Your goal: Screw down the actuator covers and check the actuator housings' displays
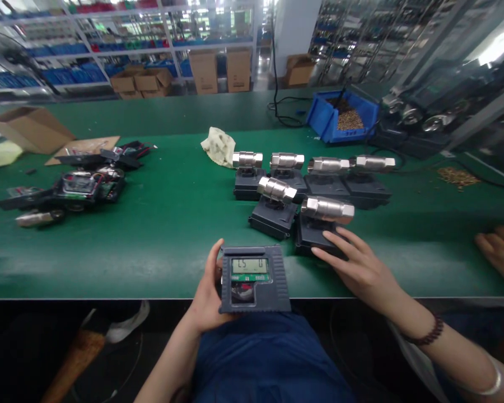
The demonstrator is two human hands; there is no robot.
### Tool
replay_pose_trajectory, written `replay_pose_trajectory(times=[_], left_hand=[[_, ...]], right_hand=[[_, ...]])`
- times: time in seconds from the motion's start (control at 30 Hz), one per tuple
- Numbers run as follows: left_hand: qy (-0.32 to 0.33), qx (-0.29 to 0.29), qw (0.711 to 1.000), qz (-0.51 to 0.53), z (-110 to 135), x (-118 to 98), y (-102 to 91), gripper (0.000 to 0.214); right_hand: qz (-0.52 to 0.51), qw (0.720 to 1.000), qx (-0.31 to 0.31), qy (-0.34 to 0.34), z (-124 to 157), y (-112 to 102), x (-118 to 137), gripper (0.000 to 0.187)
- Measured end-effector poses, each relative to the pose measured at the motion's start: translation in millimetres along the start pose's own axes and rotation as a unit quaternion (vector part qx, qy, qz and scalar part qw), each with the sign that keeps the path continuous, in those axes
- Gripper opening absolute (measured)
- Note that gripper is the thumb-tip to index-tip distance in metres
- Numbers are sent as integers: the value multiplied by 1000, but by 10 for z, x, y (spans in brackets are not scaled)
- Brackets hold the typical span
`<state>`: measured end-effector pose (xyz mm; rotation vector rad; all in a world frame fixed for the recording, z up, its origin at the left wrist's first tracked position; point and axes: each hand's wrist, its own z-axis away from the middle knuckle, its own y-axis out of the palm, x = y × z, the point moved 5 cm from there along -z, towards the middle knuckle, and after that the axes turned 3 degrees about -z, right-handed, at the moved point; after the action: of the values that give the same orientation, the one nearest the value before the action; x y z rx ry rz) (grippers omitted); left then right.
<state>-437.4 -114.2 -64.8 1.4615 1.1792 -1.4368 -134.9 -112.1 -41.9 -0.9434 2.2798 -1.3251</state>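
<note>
Left hand (208,296) fingers pinch the meter (255,278) at the near worktop (172,224) edge, where it could slip off; right hand (357,266) fingers spread on a valve (324,221)

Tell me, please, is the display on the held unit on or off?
On: the display shows dark digits while the left hand holds the unit.

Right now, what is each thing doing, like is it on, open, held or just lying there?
Gray meter unit: held in left hand, display lit.
Nearest valve unit: flat on the green table, right hand resting on it.
Blue bin: open, holding small brass-coloured parts.
Cardboard box: open, lying on its side.
Cloth: crumpled.
</note>
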Motion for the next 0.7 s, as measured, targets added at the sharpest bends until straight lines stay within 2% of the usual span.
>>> replay_pose_trajectory(times=[0.1, 0.17, 0.27, 0.3, 0.37, 0.4, 0.47, 0.53, 0.6, 0.7], left_hand=[[4, -16, 1000, -14, 10, -7, 25, 133], [-9, -25, 999, -26, 30, -28, 60, 133], [-12, -10, 1000, -24, 69, -87, 184, 129], [-5, 2, 1000, -13, 76, -114, 245, 127], [14, 32, 999, 16, 70, -178, 387, 124], [23, 50, 998, 30, 55, -215, 461, 122], [36, 90, 994, 47, 7, -301, 601, 122], [38, 141, 989, 38, -50, -385, 719, 121], [46, 183, 982, -11, -95, -444, 782, 113], [103, 183, 972, -106, -135, -445, 736, 91]], right_hand=[[-13, 999, 18, 37, -42, -9, 27, 43], [-30, 998, 4, 61, -69, -63, 134, 45], [-151, 982, -30, 107, -111, -143, 436, 62], [-227, 964, -23, 135, -125, -132, 548, 75], [-382, 906, -12, 182, -159, -86, 767, 103], [-443, 875, -36, 190, -180, -93, 850, 110], [-501, 836, -116, 191, -209, -167, 926, 107], [-491, 831, -180, 188, -193, -293, 907, 94], [-453, 844, -207, 198, -126, -436, 828, 87], [-384, 850, -244, 265, 77, -633, 573, 88]])
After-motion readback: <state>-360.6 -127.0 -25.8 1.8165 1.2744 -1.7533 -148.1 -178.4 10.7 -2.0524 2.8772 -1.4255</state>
